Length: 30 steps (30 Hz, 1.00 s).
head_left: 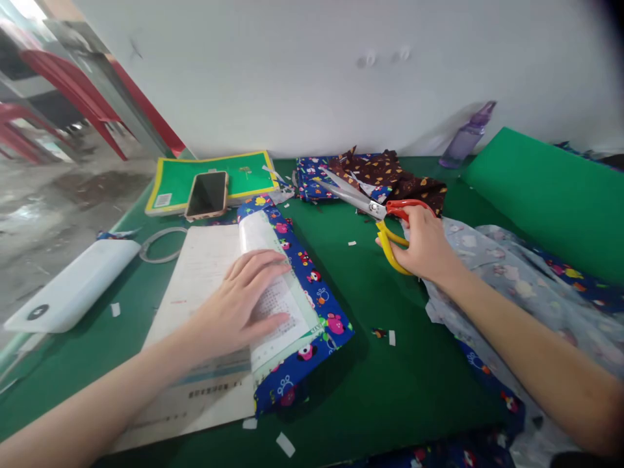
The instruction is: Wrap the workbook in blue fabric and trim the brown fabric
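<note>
Item: scissors (375,208), red and yellow handles. Held in the right hand (424,240), fingers closed round the grips. Long axis runs away from the hand, forward and to the left; blades slightly parted, tips over the brown cloth (414,188) and folded blue cloth.

Item: book (209,260), lying open, under the left hand (248,292). Hand spread flat on the page, palm down, grasping nothing; its fingers point to the right and forward.

Item: blue border (336,325), patterned, showing along the book's right side and near-right corner. Lies just right of the left fingertips, to the left of the right hand and nearer the body than the blades. Key relation — the border lies between the two hands, the left nearer, with bare green table (380,383) between border and scissors. Blades aim past the border's far end, not along it.

Adjacent: grey cloth (517,273), beneath the right forearm.
</note>
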{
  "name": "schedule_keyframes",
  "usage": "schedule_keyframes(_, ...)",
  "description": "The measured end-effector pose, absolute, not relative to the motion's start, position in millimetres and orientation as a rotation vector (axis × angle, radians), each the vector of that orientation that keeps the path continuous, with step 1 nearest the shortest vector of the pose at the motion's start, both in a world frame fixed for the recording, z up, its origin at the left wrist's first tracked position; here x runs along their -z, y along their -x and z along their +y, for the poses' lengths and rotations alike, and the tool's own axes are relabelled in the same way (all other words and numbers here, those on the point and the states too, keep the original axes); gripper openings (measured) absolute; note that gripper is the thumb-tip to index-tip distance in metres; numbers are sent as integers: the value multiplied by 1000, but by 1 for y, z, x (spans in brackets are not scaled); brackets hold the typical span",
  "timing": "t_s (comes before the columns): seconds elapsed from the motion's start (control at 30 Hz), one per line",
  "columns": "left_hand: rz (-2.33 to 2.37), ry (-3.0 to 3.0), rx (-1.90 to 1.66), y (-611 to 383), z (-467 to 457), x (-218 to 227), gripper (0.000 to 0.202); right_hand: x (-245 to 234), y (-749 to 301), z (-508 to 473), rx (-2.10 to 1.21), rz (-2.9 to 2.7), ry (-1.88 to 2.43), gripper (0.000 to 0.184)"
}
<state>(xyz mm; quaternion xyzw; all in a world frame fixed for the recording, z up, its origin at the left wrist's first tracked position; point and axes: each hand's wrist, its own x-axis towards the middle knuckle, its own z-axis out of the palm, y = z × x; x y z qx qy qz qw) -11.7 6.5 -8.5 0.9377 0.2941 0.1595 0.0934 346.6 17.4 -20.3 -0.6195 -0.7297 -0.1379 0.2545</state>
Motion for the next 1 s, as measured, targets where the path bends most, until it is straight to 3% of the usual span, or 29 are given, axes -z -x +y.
schedule_keyframes(0.13, 788, -2792, -394, 9, 9, 9, 54, 24, -348, 9, 489, -2003, 1752, 59)
schedule_keyframes(0.37, 722, -2832, -225, 5, 13, 12, 48, 31, -346, 9, 543, -1879, 1789, 51)
schedule_keyframes(0.77, 653, -2762, -260, 11, 15, 8, 48, 43, -362, 12, 132, -1676, 1984, 47)
schedule_keyframes(1.0, 589, -2752, -259, 3, 9, -5, 56, 38, -366, 13, 115, -1609, 2019, 49)
